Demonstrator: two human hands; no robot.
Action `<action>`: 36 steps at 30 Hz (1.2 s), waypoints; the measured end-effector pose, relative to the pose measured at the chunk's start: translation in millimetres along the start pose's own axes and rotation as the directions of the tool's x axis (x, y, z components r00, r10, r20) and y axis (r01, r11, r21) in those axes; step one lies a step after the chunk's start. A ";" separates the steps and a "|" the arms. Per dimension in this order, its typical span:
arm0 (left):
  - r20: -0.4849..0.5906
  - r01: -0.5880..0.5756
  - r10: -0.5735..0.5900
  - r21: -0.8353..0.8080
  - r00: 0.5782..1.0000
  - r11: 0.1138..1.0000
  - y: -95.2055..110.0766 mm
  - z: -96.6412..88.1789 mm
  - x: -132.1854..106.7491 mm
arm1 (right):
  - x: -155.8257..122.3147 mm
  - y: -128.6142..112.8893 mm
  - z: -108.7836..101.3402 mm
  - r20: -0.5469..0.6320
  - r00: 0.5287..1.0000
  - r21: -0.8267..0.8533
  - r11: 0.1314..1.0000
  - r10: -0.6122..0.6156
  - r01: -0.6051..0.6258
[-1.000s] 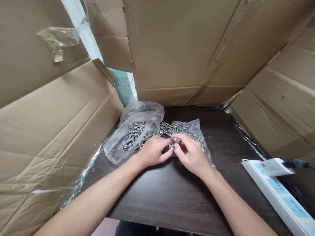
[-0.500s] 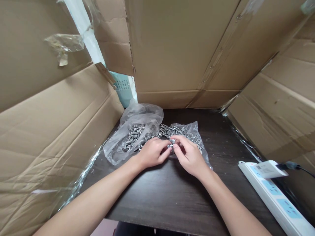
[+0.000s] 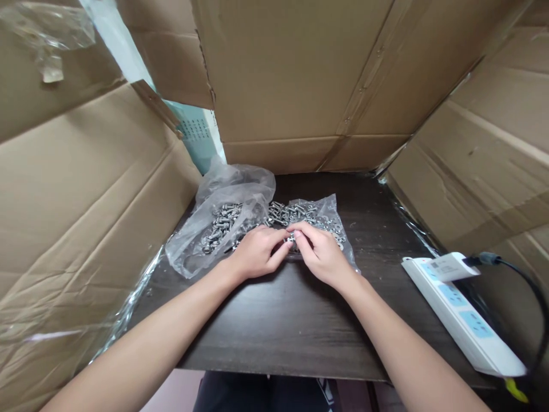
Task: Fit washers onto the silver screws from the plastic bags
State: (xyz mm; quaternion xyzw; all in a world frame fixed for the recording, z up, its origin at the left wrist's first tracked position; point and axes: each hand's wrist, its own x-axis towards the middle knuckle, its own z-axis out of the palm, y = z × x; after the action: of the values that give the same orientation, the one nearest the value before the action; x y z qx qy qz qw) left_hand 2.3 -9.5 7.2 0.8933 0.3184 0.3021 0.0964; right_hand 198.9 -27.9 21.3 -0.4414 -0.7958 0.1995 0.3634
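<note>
A small shiny bolt shows between my two hands, low over the front of the plastic bags. My left hand pinches it from the left with thumb and forefinger. From the other side my right hand closes its thumb and fingers on the same bolt; any smaller part at its fingertips is hidden. Just behind my left hand, a clear plastic bag holds many bolts. Loose bolts, nuts and washers lie on a flattened plastic bag behind my right hand.
A white power strip with a plugged-in adapter and black cable lies at the right of the dark table. Cardboard walls enclose the left, back and right. The table's front edge is close to my body.
The camera view has shifted, so the table and power strip appear higher and further left. Both hands stay together at the bolt, with the right fingertips slightly changed in position.
</note>
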 end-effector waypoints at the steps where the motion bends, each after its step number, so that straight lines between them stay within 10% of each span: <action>1: 0.002 0.002 -0.002 0.002 1.000 1.000 0.1 -0.4 0.3 | -0.1 -0.4 -0.3 -0.017 1.000 0.005 1.000 -0.010 0.011; 36: 0.033 0.025 -0.024 -0.053 0.999 0.998 0.4 -0.5 1.4 | -1.1 -1.2 2.4 -0.062 0.998 -0.013 1.000 -0.006 0.005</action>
State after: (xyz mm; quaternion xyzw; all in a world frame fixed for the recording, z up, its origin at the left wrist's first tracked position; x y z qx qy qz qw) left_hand 3.0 -9.0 8.4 0.8912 0.3197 0.2948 0.1289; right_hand 196.8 -29.5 20.1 -0.4476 -0.7865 0.1796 0.3858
